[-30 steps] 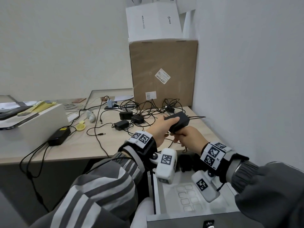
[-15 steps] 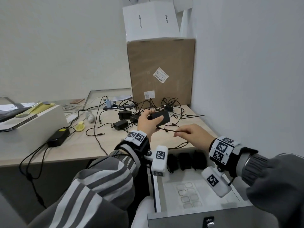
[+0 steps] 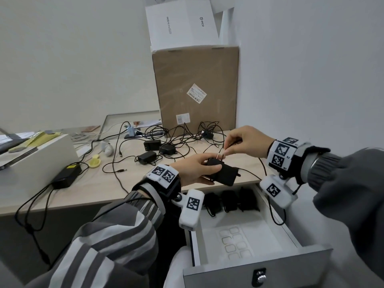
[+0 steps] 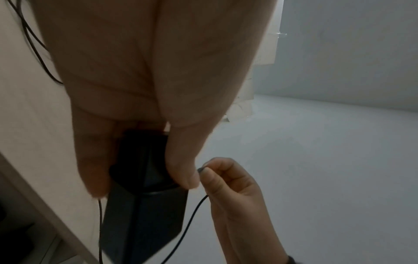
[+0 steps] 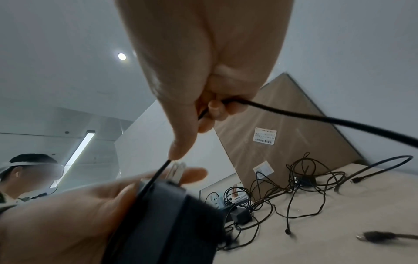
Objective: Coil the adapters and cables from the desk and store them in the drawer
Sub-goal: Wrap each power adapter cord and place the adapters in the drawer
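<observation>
While the left hand (image 3: 193, 169) grips the black rectangular plastic adapter (image 3: 223, 173), right fingers (image 3: 228, 147) pinch its thin black cable (image 5: 316, 117), apparently starting a coil; wrapping comes next.

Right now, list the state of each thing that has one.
drawer: open, three black adapters at its back
held adapter: gripped by left hand, prongs up
its cable: pinched by right hand, not yet coiled
desk cables: loose, tangled
cardboard box: closed
</observation>
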The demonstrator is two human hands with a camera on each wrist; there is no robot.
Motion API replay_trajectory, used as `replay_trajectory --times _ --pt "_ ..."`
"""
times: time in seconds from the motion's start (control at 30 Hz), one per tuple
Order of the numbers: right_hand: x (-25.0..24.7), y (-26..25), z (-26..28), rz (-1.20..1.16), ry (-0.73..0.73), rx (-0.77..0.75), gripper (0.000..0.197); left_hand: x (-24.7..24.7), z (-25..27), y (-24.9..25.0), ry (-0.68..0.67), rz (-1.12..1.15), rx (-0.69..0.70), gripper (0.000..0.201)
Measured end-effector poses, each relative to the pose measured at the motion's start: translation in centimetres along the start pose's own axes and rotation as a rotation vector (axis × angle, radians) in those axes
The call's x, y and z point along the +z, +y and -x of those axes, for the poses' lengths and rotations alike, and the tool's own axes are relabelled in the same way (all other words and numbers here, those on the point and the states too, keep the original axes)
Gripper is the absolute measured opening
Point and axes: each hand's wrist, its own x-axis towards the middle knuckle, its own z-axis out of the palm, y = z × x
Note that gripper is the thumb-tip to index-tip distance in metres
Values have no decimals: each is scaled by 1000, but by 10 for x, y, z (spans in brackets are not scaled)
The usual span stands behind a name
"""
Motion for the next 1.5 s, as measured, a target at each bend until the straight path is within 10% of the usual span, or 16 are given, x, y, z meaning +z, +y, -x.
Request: replay_trajectory --times 0.43,0.77,1.03,1.23,1.5 --pt "1 10 6 -170 -94 14 13 8 4 5 -91 203 133 39" --pt "27 10 14 -280 109 149 22 10 -24 19 333 585 316 33" --pt "38 -19 3 159 4 85 21 -1 -40 18 733 209 173 39" --pt "16 -30 -5 397 -16 -69 18 -3 -29 13 676 -201 181 28" --pt "-18 -32 -9 293 -4 -113 11 -7 -11 13 251 -228 103 17"
